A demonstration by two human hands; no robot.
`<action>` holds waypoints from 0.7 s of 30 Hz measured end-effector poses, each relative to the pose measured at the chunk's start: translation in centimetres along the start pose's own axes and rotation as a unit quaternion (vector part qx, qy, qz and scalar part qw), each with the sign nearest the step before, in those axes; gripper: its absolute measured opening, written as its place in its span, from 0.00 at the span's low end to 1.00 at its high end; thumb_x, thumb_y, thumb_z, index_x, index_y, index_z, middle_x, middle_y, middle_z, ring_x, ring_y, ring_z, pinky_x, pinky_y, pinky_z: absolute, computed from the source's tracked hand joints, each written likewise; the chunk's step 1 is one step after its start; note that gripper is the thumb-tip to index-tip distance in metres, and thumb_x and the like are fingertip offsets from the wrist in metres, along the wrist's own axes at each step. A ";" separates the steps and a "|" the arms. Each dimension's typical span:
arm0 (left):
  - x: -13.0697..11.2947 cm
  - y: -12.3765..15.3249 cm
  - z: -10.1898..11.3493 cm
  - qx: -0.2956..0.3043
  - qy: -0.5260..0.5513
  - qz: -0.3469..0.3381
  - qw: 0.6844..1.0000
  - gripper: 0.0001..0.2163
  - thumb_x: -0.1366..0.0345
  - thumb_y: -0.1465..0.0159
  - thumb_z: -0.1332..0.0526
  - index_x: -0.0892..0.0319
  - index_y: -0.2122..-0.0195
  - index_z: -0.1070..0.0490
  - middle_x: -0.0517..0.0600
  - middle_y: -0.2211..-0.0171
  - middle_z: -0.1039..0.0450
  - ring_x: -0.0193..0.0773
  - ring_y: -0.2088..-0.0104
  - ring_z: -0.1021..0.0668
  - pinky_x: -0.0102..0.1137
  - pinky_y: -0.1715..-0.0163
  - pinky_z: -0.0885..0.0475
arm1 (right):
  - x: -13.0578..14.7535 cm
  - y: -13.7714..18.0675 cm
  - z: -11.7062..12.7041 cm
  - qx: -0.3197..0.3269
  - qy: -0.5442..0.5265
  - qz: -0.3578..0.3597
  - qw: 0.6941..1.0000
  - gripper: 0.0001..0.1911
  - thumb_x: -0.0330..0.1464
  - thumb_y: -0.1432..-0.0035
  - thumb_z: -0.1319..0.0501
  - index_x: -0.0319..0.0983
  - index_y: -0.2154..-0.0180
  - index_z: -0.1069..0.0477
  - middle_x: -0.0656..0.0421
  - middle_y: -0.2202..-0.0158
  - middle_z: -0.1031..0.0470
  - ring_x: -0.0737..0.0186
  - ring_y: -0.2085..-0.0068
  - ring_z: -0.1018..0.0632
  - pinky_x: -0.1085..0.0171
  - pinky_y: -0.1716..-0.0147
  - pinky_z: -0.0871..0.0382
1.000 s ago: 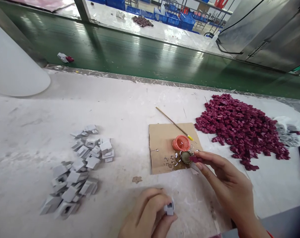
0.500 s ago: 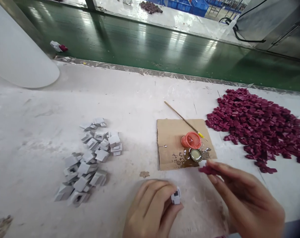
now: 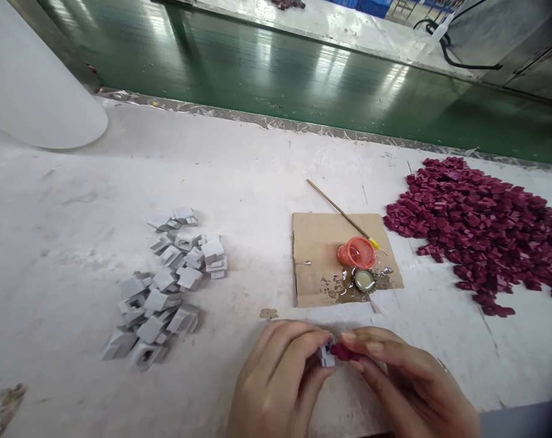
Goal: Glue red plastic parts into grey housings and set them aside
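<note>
Between the thumb and fingers of my left hand (image 3: 280, 374) is a small grey plastic block (image 3: 327, 356) with a hole in its side. My right hand (image 3: 408, 377) pinches a small maroon plastic piece (image 3: 344, 351) whose tip meets the grey block's opening; I cannot tell how far in it sits. Just beyond my hands lies a brown cardboard square (image 3: 316, 243). On it are a tilted red cup (image 3: 356, 253), a bottle cap (image 3: 364, 280) with pale liquid, and wet spills. A thin stick (image 3: 335, 207) with a yellow end rests partly on the cardboard.
Loose grey blocks (image 3: 159, 298) lie heaped on the white table (image 3: 248, 201) at left. At right spreads a large pile of maroon pieces (image 3: 481, 225). A green conveyor belt (image 3: 239, 73) runs along the back, and a white curved sheet (image 3: 38, 85) stands at upper left.
My right hand has moved left from near the bottle cap, bringing the maroon piece to the grey block. The grey-and-maroon part on the belt has shifted left, mostly out of sight.
</note>
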State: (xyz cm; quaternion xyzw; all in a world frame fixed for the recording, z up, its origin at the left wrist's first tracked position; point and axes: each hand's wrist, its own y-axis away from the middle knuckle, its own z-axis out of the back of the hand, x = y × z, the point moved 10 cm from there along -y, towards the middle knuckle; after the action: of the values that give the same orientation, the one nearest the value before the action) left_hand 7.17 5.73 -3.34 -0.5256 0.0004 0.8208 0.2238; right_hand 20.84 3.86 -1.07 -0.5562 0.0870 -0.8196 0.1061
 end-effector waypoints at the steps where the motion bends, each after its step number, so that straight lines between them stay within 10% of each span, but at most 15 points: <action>1: 0.0 0.0 0.0 -0.001 0.002 0.000 1.000 0.10 0.74 0.36 0.38 0.60 0.54 0.31 0.49 0.59 0.26 0.34 0.57 0.25 0.24 0.54 0.30 | 0.0 -0.1 0.0 0.003 0.003 -0.001 1.000 0.27 0.14 0.45 0.42 0.45 0.49 0.32 0.65 0.53 0.22 0.71 0.50 0.24 0.74 0.50 0.27; 21: -0.1 0.3 0.4 -0.031 -0.106 0.029 0.993 0.11 0.64 0.33 0.42 0.52 0.49 0.35 0.48 0.61 0.21 0.38 0.62 0.18 0.29 0.61 0.21 | 2.2 -0.3 -2.1 0.094 0.196 0.103 0.971 0.17 0.24 0.34 0.48 0.39 0.45 0.36 0.56 0.54 0.22 0.66 0.53 0.21 0.71 0.51 0.26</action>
State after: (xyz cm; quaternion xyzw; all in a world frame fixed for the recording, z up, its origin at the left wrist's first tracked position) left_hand 6.75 5.51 -3.12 -0.4424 -0.0340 0.8774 0.1824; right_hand 18.05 3.62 0.22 -0.3602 0.0854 -0.9020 0.2221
